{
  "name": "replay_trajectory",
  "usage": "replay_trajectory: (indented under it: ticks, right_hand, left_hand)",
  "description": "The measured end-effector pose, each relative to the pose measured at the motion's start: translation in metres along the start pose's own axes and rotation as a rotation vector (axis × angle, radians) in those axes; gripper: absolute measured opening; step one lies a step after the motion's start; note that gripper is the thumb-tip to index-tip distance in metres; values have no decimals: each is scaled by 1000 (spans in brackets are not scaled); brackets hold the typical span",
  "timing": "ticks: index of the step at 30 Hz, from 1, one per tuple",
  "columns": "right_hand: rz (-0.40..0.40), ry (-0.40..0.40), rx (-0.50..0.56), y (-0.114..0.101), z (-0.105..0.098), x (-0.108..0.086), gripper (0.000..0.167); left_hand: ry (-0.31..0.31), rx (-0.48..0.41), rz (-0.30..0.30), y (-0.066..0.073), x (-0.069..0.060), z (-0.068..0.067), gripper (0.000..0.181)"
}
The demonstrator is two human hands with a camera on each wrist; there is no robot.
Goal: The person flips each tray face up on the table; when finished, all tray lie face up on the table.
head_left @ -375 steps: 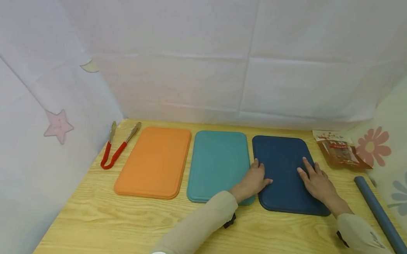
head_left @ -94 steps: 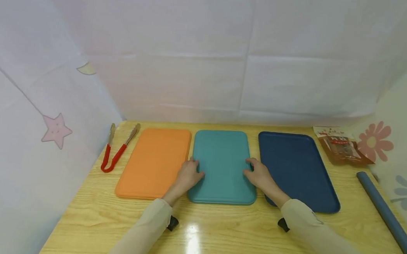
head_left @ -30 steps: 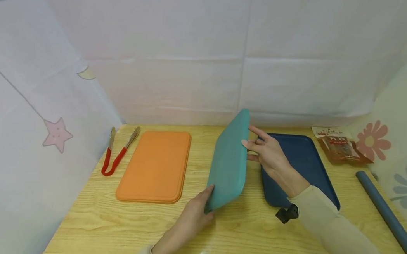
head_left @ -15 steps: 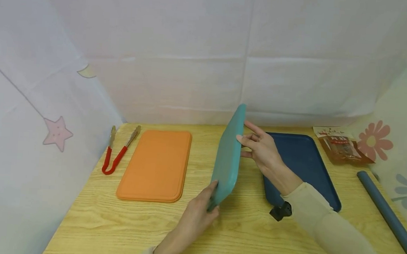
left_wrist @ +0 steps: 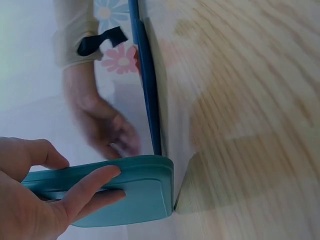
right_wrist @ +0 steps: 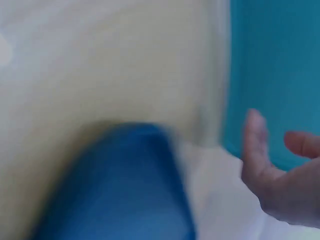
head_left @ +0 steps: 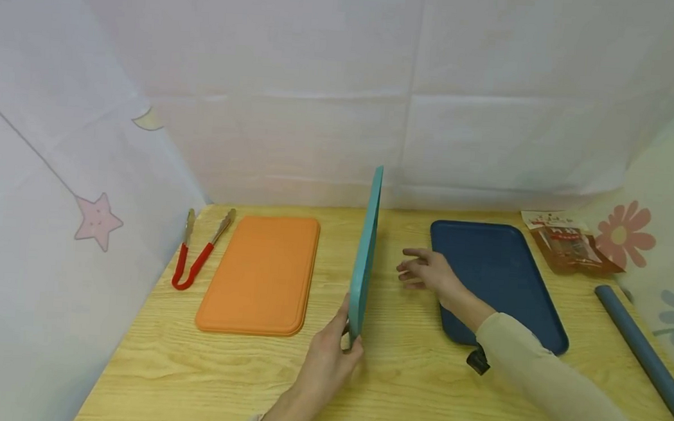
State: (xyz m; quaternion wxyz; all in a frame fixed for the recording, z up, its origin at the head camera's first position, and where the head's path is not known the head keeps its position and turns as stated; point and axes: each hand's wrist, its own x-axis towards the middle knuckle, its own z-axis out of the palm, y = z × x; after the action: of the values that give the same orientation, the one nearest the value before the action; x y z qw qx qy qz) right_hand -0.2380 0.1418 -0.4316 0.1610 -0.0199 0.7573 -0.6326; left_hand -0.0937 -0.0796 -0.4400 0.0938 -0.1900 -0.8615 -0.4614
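My left hand (head_left: 323,363) pinches the near end of a teal tray (head_left: 364,257), thumb on one side and fingers on the other. In the head view the tray stands on edge, nearly upright, its face turned almost out of sight. The left wrist view shows my fingers (left_wrist: 90,190) along the tray's rim. Just right of the tray, my right hand (head_left: 430,273) hovers with loosely bent fingers, apart from it and holding nothing. Beneath the right forearm lies a dark blue tray (head_left: 495,272), raised rim up. An orange tray (head_left: 259,273) lies rim down on the left.
Red-handled tongs (head_left: 195,263) lie at the table's left edge. A brown food packet (head_left: 569,244) sits at the back right, with a blue-grey roll (head_left: 641,358) in front of it along the right edge. A pale printed sheet (head_left: 321,93) hangs behind the wooden table (head_left: 233,384).
Earlier the dark blue tray was turned rim up. The teal tray was lifted from the table and tipped on edge by both hands; now the right hand has let go and drawn back.
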Motion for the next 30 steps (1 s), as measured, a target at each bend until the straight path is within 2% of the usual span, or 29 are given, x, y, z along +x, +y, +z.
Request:
replay_trajectory:
  ticks: [3,5,14,21,26,30]
  right_hand:
    - [83,-73,-97,22,1,2,56]
    - [105,-95,-100,30,4,1,59]
    - [101,-153,34,33,13,0,68]
    - [95,-132,24,37,17,3,66]
    - [125,-114,45,37,17,4,68]
    - [150,-125,70,35,11,3,71]
  left_hand:
    - [6,-90,-70,2,0,-1,72]
    - [11,-140,-104,4,0,-2,66]
    - [25,-308,-211,9,2,-2,51]
    - [37,-527,-308,10,1,2,48]
    - [55,-602,-328,10,1,3,52]
    - [50,-627,-314,10,1,0,54]
